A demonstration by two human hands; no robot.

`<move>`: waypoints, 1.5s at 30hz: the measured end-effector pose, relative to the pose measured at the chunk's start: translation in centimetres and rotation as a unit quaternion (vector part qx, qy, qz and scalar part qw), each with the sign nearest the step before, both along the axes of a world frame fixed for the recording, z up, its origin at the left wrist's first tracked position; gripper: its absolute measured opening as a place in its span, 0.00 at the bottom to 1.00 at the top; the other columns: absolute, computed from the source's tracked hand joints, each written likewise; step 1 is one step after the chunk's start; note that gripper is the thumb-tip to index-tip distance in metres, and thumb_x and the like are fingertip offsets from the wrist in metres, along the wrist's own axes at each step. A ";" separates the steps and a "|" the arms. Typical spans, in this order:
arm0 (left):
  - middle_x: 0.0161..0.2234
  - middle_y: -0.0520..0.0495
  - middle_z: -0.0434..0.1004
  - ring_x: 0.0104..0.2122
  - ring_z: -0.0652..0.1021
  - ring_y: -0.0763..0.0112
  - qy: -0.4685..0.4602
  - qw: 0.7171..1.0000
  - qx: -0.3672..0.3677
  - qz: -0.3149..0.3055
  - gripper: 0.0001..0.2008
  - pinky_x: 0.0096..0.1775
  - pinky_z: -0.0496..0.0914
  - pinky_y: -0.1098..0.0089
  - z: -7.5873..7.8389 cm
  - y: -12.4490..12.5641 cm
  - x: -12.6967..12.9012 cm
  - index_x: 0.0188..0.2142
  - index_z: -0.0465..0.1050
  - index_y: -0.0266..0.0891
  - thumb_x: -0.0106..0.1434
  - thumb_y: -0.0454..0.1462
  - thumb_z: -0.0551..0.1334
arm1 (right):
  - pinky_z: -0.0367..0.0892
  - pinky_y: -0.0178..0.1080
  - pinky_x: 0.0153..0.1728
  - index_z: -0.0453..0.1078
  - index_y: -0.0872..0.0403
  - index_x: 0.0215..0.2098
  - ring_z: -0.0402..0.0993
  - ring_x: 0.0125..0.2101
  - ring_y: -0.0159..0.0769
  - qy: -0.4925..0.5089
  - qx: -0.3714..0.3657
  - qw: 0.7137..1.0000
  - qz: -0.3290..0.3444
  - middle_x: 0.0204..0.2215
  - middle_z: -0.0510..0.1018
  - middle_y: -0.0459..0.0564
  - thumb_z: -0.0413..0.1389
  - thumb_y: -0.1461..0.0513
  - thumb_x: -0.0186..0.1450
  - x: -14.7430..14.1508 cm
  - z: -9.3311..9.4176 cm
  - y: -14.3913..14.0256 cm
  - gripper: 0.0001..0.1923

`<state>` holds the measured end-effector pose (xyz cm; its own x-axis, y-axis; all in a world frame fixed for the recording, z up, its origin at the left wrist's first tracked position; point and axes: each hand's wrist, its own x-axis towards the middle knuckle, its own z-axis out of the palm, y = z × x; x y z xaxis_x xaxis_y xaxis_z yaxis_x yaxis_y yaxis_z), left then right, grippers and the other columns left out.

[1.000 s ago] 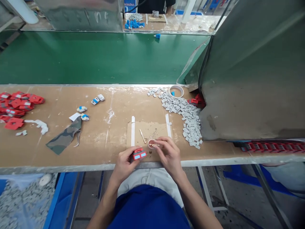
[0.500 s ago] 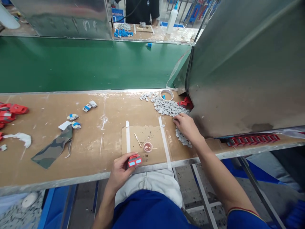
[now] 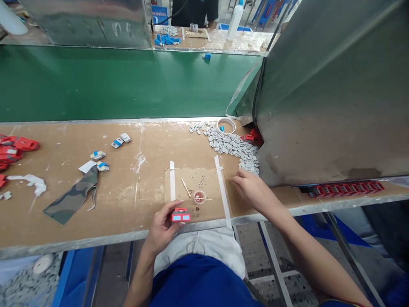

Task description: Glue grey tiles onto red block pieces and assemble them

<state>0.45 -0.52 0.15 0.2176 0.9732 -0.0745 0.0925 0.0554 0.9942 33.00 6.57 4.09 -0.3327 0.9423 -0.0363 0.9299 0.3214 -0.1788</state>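
Note:
My left hand is closed around the side of a small red plastic toy part at the table's front edge. Two light-blue window-like panels show on its face. To the right, my right hand hovers low over the table with its fingertips pinched together; whatever may be between them is too small to make out. Just beyond it spreads a pile of small grey flat pieces. Between the hands, a small clear cup with reddish liquid and a thin stick sits on a taped cardboard sheet, and a cotton swab lies beside it.
A tape roll rests on the pile's far edge. Red parts, a camouflage cloth and small white-and-blue pieces lie left. A metal panel bounds the right side; a green conveyor belt runs behind.
My right hand has drawn back from the grey pieces toward me, fingers pinched. My left hand keeps the red toy part in nearly the same place, its face turned slightly more level.

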 end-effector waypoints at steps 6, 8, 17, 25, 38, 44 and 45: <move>0.35 0.45 0.85 0.31 0.83 0.66 -0.011 1.000 -0.001 0.007 0.14 0.34 0.77 0.71 0.1 0.0 0.3 0.41 0.78 0.39 0.60 0.43 0.73 | 0.62 0.39 0.32 0.75 0.54 0.38 0.75 0.32 0.41 0.003 -0.022 0.999 -0.034 0.33 0.79 0.52 0.53 0.68 0.70 -1.8 -1.6 0.1 0.09; 0.36 0.43 0.86 0.33 0.84 0.64 0.001 1.000 0.016 -0.007 0.14 0.38 0.78 0.69 0.1 0.1 0.2 0.43 0.81 0.38 0.60 0.42 0.73 | 0.65 0.39 0.34 0.77 0.53 0.38 0.75 0.33 0.41 0.061 0.002 0.998 -0.025 0.34 0.78 0.52 0.52 0.65 0.73 -1.8 -2.1 0.3 0.11; 0.38 0.40 0.89 0.34 0.86 0.62 -0.076 0.995 -0.053 -0.022 0.22 0.36 0.78 0.69 0.2 -0.1 0.2 0.51 0.78 0.37 0.60 0.43 0.74 | 0.75 0.39 0.31 0.77 0.52 0.38 0.78 0.30 0.39 0.410 0.034 0.899 -0.151 0.31 0.82 0.50 0.61 0.54 0.70 -3.6 -0.8 -4.7 0.10; 0.35 0.42 0.88 0.33 0.85 0.62 -0.052 0.998 -0.031 -0.037 0.21 0.37 0.78 0.69 -0.3 0.0 0.1 0.45 0.82 0.39 0.56 0.46 0.77 | 0.77 0.35 0.31 0.79 0.53 0.35 0.81 0.31 0.35 0.552 -0.114 0.822 -0.083 0.32 0.84 0.50 0.62 0.54 0.70 -10.3 0.5 -7.9 0.11; 0.41 0.39 0.89 0.37 0.87 0.59 -0.045 0.998 -0.018 -0.042 0.22 0.40 0.80 0.67 -0.7 -0.1 0.0 0.47 0.84 0.40 0.57 0.47 0.76 | 0.73 0.35 0.33 0.75 0.53 0.34 0.79 0.31 0.34 0.529 -0.180 0.828 -0.033 0.31 0.83 0.46 0.61 0.62 0.70 -11.5 -0.2 -6.6 0.06; 0.42 0.38 0.89 0.36 0.87 0.59 -0.021 0.999 0.001 -0.045 0.19 0.38 0.80 0.68 -0.5 -0.1 -0.1 0.46 0.85 0.38 0.58 0.45 0.75 | 0.67 0.34 0.30 0.72 0.53 0.33 0.73 0.30 0.34 0.476 -0.105 0.873 -0.002 0.29 0.76 0.46 0.57 0.65 0.72 -11.8 0.3 -7.2 0.08; 0.42 0.38 0.89 0.36 0.87 0.60 -0.013 0.999 0.008 -0.048 0.18 0.38 0.80 0.68 -0.5 -0.1 -0.2 0.46 0.85 0.38 0.59 0.45 0.75 | 0.65 0.34 0.29 0.71 0.53 0.32 0.71 0.28 0.33 0.460 -0.095 0.883 0.008 0.28 0.74 0.46 0.57 0.66 0.72 -11.8 0.6 -7.3 0.10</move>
<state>0.29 -0.60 -0.39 0.3115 0.9488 -0.0517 0.0705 0.0312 0.9970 21.20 -0.71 4.68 -0.3158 0.9436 0.0995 0.3581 0.2156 -0.9085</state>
